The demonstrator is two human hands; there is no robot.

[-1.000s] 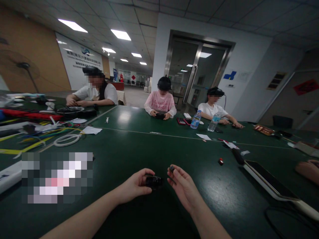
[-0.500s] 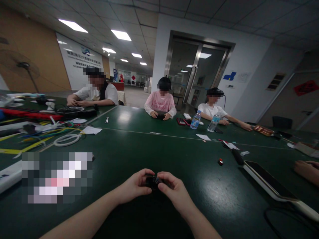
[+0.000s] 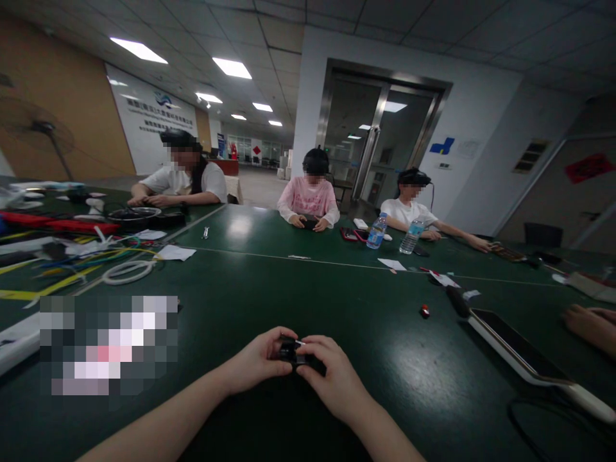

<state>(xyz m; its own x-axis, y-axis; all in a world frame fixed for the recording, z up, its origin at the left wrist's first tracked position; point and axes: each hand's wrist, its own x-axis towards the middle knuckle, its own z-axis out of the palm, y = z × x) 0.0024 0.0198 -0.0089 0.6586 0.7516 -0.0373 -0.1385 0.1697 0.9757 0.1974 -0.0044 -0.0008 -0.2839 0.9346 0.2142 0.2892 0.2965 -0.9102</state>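
Note:
Close in front of me, just over the green table (image 3: 240,289), I have a small black object (image 3: 290,353) between both hands. It is dark and partly covered by my fingers, so its kind cannot be made out. My left hand (image 3: 260,356) grips its left side, thumb below and fingers above. On the right side, my right hand (image 3: 332,369) is closed around it with thumb and fingers. A small pale bit (image 3: 299,342) shows by the right fingertips.
A small red and silver item (image 3: 424,311) lies right of my hands. Beyond it rests a dark-screened device (image 3: 520,346) with a white edge. Cables (image 3: 129,272) and paper (image 3: 176,252) lie at left. Two bottles (image 3: 376,231) stand far off. Several people sit around the table.
My right fingers have shifted on the black object, and a pale bit now shows near their tips. My left hand keeps its hold almost unmoved.

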